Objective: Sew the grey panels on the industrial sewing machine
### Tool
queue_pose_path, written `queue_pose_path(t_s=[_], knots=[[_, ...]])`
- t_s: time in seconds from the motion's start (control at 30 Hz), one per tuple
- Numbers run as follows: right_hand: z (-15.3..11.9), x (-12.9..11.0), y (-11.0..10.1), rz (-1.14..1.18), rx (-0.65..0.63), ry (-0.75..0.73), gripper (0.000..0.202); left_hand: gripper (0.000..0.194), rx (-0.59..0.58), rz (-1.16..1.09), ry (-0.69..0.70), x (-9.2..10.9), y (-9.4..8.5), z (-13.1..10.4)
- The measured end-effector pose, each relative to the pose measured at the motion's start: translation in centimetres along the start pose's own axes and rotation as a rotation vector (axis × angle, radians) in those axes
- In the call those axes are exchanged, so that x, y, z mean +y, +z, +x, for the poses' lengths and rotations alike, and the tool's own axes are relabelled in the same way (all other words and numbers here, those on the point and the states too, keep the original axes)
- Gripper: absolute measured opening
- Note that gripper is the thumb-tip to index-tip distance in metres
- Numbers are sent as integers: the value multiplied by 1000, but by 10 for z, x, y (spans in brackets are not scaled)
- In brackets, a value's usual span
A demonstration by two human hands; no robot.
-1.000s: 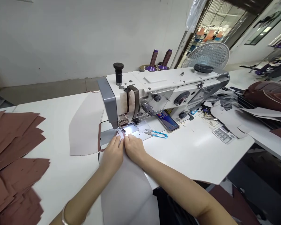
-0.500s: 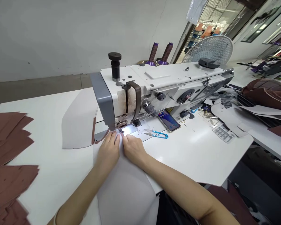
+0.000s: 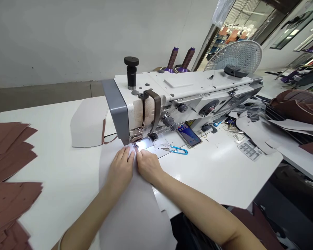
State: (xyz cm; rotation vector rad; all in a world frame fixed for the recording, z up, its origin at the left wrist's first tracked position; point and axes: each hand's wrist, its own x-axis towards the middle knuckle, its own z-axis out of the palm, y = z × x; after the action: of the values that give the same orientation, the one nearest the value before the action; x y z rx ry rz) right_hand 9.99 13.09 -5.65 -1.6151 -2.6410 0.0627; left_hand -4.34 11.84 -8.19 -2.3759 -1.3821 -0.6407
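Observation:
A white industrial sewing machine [image 3: 185, 83] stands in front of me, its lit presser foot [image 3: 135, 145] just beyond my fingertips. My left hand [image 3: 122, 165] lies on a pale grey sheet-like panel [image 3: 135, 215], palm down with fingers stretched toward the foot. Close by on the right, my right hand [image 3: 149, 165] is closed, pinching the panel's right edge and a narrow brown strip at the foot. Behind the machine head lies another pale panel [image 3: 87, 121] with brown edging; a thin brown strip trails from it to the needle area.
Blue-handled thread snips [image 3: 178, 150] and a phone [image 3: 190, 134] lie right of the foot. Stacked brown pieces [image 3: 10, 152] cover the table's left side. Two brown thread cones [image 3: 173, 59], a fan [image 3: 234, 57] and pale scraps [image 3: 253, 130] are farther back and right.
The panel under my hands has advanced toward the foot and swung somewhat left. The panel behind the machine has moved farther back. My hands have kept nearly the same place.

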Motion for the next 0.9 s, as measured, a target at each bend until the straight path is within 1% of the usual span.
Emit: queue_pose_path(t_s=[0.2, 0.37, 0.47, 0.67, 0.9], knots=[[-1, -2, 1, 6, -1, 11, 22, 37, -31, -70, -48, -1, 2, -1], [-3, -3, -2, 7, -18, 13, 24, 38, -60, -127, -70, -2, 3, -1], [-3, -2, -4, 12, -25, 6, 23, 38, -73, -107, -74, -2, 1, -1], [-2, -1, -2, 29, 0, 9, 22, 38, -83, -24, -48, 0, -3, -1], [-1, -2, -5, 36, -9, 21, 17, 40, -88, -67, -97, -4, -1, 0]])
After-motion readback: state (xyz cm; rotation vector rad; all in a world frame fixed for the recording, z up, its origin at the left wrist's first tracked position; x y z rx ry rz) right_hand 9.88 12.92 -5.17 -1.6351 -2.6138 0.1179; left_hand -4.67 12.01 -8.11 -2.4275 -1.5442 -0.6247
